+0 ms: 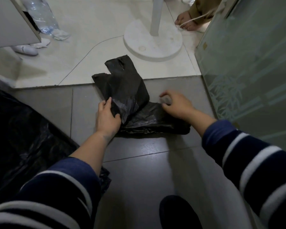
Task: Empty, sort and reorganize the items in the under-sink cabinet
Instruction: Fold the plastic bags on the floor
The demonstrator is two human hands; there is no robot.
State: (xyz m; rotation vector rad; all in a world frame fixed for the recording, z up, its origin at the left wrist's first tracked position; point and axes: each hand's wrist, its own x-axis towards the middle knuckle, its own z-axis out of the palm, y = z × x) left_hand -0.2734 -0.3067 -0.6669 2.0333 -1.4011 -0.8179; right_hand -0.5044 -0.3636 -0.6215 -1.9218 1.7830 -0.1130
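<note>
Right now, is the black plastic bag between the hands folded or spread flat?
Partly folded. The black plastic bag lies on the floor, its lower part doubled over; the left hand grips the fold, and the right hand hovers by it.

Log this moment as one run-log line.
step: folding bag on floor | left hand: grips bag edge | right hand: curled at bag's right side, grip unclear, blurred

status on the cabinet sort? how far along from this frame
Done: some items are out on the floor, including a clear plastic bottle by the cabinet panel and a heap of black plastic at left. In hand: a black plastic bag lies flat on the tiles; the left hand grips a fold, while the right hand hovers at its edge, blurred. Left: cabinet interior not visible, so restocking can't be judged.
</note>
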